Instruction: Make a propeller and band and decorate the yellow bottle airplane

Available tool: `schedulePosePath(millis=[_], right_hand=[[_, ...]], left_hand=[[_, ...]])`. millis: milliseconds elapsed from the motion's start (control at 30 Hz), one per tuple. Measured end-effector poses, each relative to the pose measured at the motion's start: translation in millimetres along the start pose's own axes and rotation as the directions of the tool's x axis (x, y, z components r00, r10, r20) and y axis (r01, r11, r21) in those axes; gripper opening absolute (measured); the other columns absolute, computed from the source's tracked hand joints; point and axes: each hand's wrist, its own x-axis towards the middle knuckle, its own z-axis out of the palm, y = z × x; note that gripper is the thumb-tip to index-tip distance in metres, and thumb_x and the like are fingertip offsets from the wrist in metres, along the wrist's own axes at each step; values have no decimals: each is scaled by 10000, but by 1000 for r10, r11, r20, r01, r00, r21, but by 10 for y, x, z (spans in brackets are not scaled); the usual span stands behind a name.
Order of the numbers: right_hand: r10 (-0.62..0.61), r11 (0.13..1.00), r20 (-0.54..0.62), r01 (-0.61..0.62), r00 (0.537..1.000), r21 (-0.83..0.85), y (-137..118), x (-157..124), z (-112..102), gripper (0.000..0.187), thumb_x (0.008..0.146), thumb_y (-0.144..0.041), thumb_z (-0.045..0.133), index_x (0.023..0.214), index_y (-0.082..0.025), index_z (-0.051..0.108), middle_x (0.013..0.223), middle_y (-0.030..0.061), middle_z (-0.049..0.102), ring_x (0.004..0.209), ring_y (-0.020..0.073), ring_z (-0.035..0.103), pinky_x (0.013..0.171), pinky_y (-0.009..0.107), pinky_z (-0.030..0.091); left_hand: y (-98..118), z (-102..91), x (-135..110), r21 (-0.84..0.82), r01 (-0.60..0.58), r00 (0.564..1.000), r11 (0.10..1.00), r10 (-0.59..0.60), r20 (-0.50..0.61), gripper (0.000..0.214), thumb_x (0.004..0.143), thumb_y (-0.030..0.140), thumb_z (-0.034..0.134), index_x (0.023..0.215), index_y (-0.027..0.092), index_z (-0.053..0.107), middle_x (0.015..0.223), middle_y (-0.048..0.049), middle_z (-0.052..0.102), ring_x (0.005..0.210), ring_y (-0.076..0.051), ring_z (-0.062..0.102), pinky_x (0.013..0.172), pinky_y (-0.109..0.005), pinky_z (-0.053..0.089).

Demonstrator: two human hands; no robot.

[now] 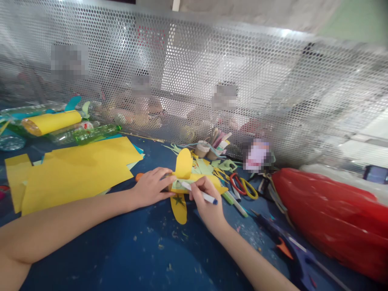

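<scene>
A yellow paper plane model [183, 167] lies on the blue table [127, 250], with a green star drawn on its near wing. My left hand [151, 186] rests on the model's left end, fingers curled over it and holding it down. My right hand [204, 200] is closed around a white marker with a blue cap [201, 195], its tip touching the model's body.
Yellow paper sheets [75, 169] lie at the left, with plastic bottles [91, 133] and a yellow roll [51, 122] behind. Scissors [244, 186], paper scraps and a glue gun [287, 246] sit to the right beside a red bag [333, 218]. A perforated metal screen [212, 72] closes the back.
</scene>
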Motion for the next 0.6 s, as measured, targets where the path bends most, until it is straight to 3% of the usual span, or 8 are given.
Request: schedulePosePath(millis=[600], right_hand=[[40, 999, 15, -40, 999, -14, 2, 5, -3, 233, 868, -320, 494, 675, -230, 398, 544, -48, 478, 500, 117, 439, 511, 253, 350]], left_hand=[[-9, 16, -2, 35, -31, 998, 999, 33, -48, 376, 862, 495, 512, 1097, 202, 536, 1136, -101, 553, 1023, -236, 542, 810, -365, 500]])
